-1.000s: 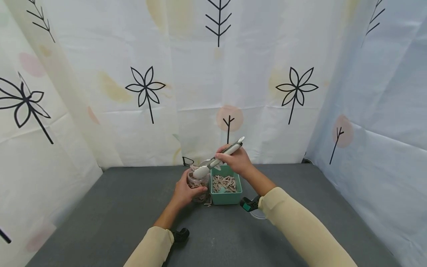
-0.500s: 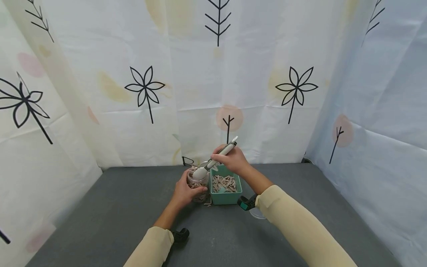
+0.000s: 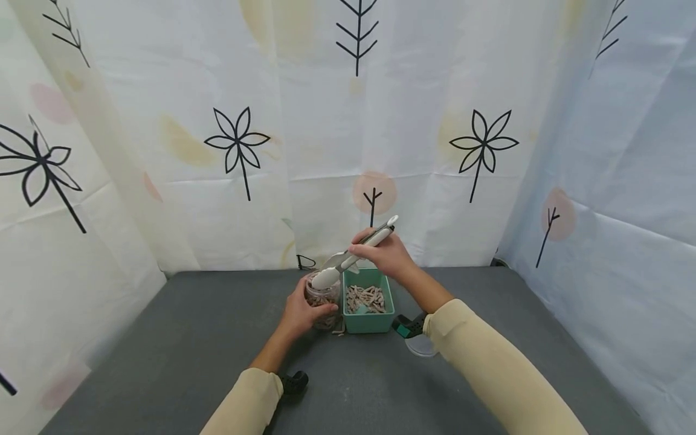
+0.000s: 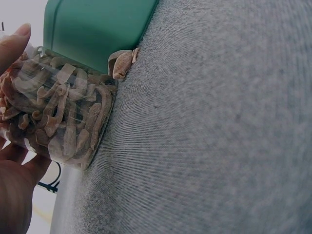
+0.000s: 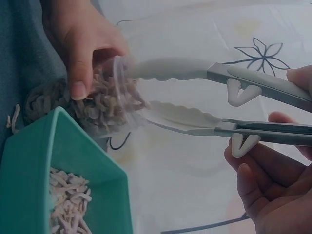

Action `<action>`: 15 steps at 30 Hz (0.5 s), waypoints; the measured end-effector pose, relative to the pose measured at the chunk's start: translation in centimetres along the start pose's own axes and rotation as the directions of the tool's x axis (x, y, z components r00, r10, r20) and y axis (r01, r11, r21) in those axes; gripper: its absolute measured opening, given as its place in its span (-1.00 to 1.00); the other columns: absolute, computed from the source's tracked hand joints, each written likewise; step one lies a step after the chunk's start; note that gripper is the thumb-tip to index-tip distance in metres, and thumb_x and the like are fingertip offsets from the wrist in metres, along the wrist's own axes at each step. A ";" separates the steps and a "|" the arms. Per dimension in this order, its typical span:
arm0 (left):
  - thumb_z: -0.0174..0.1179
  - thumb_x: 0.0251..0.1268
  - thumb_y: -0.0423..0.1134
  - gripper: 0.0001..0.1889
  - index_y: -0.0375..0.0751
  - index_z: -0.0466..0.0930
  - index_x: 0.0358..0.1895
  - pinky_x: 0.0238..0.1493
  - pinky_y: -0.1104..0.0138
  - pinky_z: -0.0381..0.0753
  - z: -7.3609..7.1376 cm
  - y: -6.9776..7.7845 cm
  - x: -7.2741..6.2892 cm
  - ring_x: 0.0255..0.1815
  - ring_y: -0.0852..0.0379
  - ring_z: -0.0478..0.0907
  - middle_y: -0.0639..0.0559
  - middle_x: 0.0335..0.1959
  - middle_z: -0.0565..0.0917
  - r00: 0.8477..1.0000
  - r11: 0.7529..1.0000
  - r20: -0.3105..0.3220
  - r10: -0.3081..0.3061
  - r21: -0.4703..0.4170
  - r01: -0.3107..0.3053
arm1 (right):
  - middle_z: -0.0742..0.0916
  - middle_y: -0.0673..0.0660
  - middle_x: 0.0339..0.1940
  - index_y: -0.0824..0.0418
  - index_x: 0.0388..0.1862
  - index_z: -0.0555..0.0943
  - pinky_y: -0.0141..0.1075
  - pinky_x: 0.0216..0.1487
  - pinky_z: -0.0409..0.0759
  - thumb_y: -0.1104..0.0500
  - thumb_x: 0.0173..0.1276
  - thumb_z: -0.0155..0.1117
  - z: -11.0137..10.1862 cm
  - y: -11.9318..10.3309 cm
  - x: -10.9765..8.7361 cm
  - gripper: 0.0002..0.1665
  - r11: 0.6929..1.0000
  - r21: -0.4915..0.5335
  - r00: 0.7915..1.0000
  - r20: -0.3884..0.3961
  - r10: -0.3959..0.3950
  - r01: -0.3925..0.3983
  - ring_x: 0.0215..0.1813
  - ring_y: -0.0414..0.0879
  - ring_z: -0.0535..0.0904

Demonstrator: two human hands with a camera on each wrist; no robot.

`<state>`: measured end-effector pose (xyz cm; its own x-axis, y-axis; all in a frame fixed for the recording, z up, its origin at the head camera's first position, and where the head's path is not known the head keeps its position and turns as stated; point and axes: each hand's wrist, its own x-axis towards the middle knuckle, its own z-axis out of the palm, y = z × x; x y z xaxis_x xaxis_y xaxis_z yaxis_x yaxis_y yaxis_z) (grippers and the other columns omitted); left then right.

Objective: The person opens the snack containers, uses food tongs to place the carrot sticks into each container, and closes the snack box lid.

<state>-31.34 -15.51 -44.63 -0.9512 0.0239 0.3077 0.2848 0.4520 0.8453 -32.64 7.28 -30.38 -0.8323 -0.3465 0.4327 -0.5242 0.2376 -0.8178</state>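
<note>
My left hand (image 3: 301, 311) grips a clear plastic jar (image 4: 68, 109), thumb on the near side. The jar is full of pale brown, dried-looking strips and stands against the left side of a green box (image 3: 370, 325). In my right hand (image 3: 393, 257) I hold white-and-grey kitchen tongs (image 5: 175, 69), slanting down to the left. Their two scalloped heads are spread apart at the jar's open mouth, as the right wrist view shows. Strips poke up between the tips; whether they are pinched I cannot tell.
More pale strips (image 3: 367, 298) lie inside the green box. A few loose strips (image 4: 122, 64) lie on the grey table between jar and box. A round clear lid (image 3: 421, 346) rests on the table under my right wrist. Patterned cloth (image 3: 348, 133) hangs behind.
The tongs dipped down and left into the jar's mouth half a second ago, then rose slightly up and right. My left hand and the jar have stayed in place.
</note>
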 end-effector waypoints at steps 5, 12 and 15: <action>0.56 -0.09 -0.04 -0.05 -0.03 0.24 0.42 -0.01 0.00 0.49 -0.1 0.0 0.0 0.06 -0.07 0.51 -0.12 0.12 0.53 1.000 1.000 -0.001 0.007 0.016 -0.007 | 0.69 0.12 -0.36 0.29 -0.23 0.69 -0.18 -0.32 0.41 0.22 0.28 0.38 -1.0 -0.3 0.0 -0.84 0.999 0.024 1.000 -0.006 -0.029 0.029 -0.41 -0.02 0.42; 0.56 -0.10 -0.01 -0.05 0.00 0.24 0.42 -0.08 0.03 0.51 -0.1 -0.1 0.0 0.00 -0.05 0.51 -0.11 0.09 0.53 1.000 0.999 -0.009 0.023 0.027 -0.022 | 0.65 0.18 -0.52 0.35 -0.26 0.69 -0.24 -0.43 0.40 0.26 0.30 0.35 -1.9 -0.6 -0.1 -0.86 0.999 0.004 0.998 0.039 -0.044 0.044 -0.51 -0.04 0.40; 0.56 -0.10 -0.01 -0.05 -0.01 0.24 0.41 -0.07 0.03 0.51 -0.1 -0.1 0.0 0.00 -0.05 0.51 -0.12 0.08 0.54 1.000 0.999 -0.010 0.024 0.030 -0.023 | 0.66 0.23 -0.51 0.39 -0.23 0.68 -0.29 -0.46 0.43 0.26 0.31 0.34 -1.8 -0.4 -0.1 -0.83 1.000 -0.006 0.999 0.049 -0.020 0.020 -0.52 -0.07 0.44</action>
<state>-31.37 -15.63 -44.74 -0.9429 0.0254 0.3320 0.3031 0.4779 0.8245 -32.66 8.81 -29.40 -0.8120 -0.3950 0.4297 -0.5418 0.2361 -0.8067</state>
